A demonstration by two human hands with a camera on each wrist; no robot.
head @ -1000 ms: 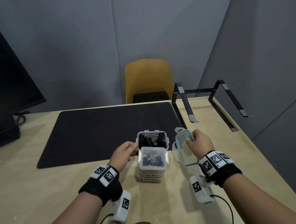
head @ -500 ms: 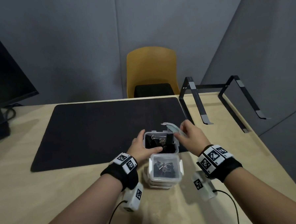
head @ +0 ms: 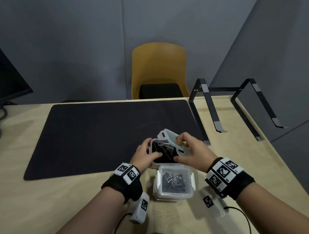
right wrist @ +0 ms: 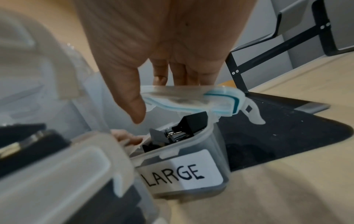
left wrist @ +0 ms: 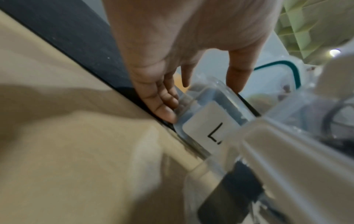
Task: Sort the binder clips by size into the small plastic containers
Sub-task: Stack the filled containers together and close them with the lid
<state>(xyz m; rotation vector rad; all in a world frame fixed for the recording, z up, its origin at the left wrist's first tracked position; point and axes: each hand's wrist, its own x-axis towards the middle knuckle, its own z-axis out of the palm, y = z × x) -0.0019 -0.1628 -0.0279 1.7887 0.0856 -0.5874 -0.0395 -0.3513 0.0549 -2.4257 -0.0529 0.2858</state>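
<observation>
An open clear container labelled LARGE (head: 153, 140) (right wrist: 216, 145) (left wrist: 210, 128) stands on the front edge of the black mat, with black binder clips (head: 163, 147) (right wrist: 191, 122) inside. My left hand (head: 145, 153) (left wrist: 172, 60) grips its left side, thumb over the near rim. My right hand (head: 191, 150) (right wrist: 162, 45) pinches the clear lid with a teal seal (head: 169, 136) (right wrist: 191, 98) (left wrist: 287, 68), held tilted over the container's right rim. A stack of closed containers (head: 174, 193) with clips in the top one stands just in front.
The black mat (head: 97, 134) covers the middle of the wooden table (head: 47, 203). A black metal stand (head: 212, 113) sits at the right, a monitor (head: 1, 80) at the left. A yellow chair (head: 158, 68) is behind the table.
My right hand has brought the lid from beside the container to over its right rim. My left hand has moved forward and taken hold of the open container.
</observation>
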